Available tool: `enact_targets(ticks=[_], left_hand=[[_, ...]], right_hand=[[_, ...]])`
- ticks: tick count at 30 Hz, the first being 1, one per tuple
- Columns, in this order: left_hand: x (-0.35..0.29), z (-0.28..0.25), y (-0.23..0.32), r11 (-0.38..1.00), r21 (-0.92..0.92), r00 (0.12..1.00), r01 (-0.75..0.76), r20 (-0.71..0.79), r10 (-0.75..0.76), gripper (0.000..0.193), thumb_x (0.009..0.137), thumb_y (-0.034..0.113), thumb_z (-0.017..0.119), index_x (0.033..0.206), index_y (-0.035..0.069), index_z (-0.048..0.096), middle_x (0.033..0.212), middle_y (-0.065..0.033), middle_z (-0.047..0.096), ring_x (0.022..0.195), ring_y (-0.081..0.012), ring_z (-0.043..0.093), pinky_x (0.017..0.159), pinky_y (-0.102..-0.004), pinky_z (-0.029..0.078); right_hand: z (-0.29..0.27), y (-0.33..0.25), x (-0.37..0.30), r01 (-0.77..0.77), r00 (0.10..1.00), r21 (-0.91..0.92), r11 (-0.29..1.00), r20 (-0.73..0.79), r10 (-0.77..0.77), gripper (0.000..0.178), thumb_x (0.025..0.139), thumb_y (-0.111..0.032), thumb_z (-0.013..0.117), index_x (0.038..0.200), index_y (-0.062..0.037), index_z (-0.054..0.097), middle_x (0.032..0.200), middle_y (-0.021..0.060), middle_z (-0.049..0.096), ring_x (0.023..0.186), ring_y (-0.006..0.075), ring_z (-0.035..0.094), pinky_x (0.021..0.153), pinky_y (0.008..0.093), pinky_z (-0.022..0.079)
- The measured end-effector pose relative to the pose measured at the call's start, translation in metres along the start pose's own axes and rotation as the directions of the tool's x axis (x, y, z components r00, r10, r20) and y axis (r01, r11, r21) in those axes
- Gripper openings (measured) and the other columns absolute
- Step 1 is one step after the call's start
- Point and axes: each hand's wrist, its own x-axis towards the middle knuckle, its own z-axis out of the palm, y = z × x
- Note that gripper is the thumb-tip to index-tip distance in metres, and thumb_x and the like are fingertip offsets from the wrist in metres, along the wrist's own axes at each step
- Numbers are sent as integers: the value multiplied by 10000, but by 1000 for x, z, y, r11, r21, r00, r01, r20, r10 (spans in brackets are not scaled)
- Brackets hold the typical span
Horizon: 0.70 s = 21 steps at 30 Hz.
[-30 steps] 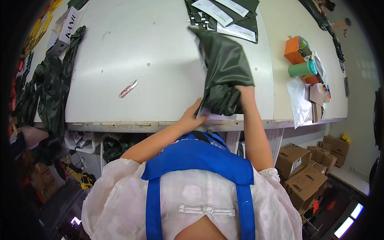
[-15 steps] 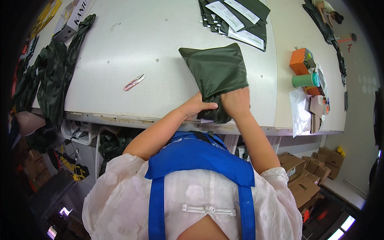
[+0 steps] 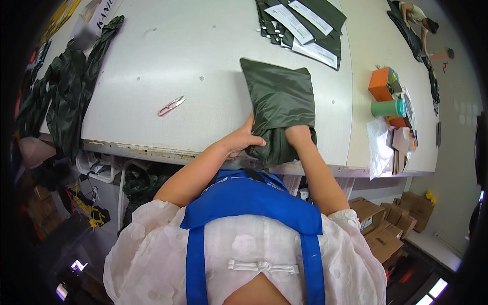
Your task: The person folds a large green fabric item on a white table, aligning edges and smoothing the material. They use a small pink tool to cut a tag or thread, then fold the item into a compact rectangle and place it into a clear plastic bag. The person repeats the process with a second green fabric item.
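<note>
head view: left hand (image 3: 241, 140) pinches the green pouch (image 3: 282, 96) at the worktable (image 3: 168, 61)'s near edge, right hand (image 3: 299, 135) half inside, its grip hidden; a tucking step, seemingly, next push wants the pouch steady.

Pouch (image 3: 282, 96): dark green is observed, streaked with paler sheen. Flat packets (image 3: 326, 14): the same dark green is seen, set off by white labels (image 3: 288, 24) lined with fine dark print. Crumpled fabric (image 3: 66, 96), left: blackish green is recorded. Tabletop (image 3: 162, 51): pale grey-white is noted, dotted with small grey spots; its front edge (image 3: 142, 151) is marked by brown stains. Snips (image 3: 171, 105): reddish-pink handles and silver blades are seen. Carton (image 3: 378, 85): orange is noted. Cylinder (image 3: 385, 108): mid-green is recorded, capped by a teal lid (image 3: 401, 108). Apron (image 3: 249, 203): royal blue is observed. Blouse (image 3: 152, 269): white is noted, patterned tone-on-tone with rounded flower motifs. Cardboard boxes (image 3: 385, 241): plain brown is recorded.
</note>
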Motion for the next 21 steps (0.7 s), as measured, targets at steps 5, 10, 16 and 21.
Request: enact_targets(ticks=[5,10,16,21], left_hand=[[0,-7,-3,991,132,1000,-10,-6,11,1160,731,76,723,1523,159,-120,1471,-299,263,1369,-354,307,1094,-395,289],[-7,5,7,989,141,986,-52,-152,73,1191,750,178,762,1509,112,-153,1405,-358,342,1349,-406,340,1076,-409,315],[-7,-6,7,980,115,984,-165,-45,171,1096,767,154,742,1533,129,-41,1536,-159,228,1402,-274,241,1120,-375,245],[-13,1,0,957,-285,988,-49,-155,4,1016,807,208,704,1541,199,2,1539,-116,211,1400,-272,231,1129,-404,230]], right_hand=[[4,5,11,276,961,-88,957,37,-274,494,885,-293,529,1322,-63,516,1398,199,458,1311,387,383,1109,465,276],[-12,-3,25,38,998,12,999,49,-39,549,919,-349,519,1383,-63,455,1444,186,412,1342,352,356,1128,431,253],[0,-41,39,42,980,306,951,172,-99,559,914,-386,521,1370,-65,470,1412,172,458,1302,328,415,1101,423,292],[18,-48,56,100,958,295,950,230,-173,558,916,-396,508,1367,-69,475,1411,165,462,1307,326,410,1107,423,283]])
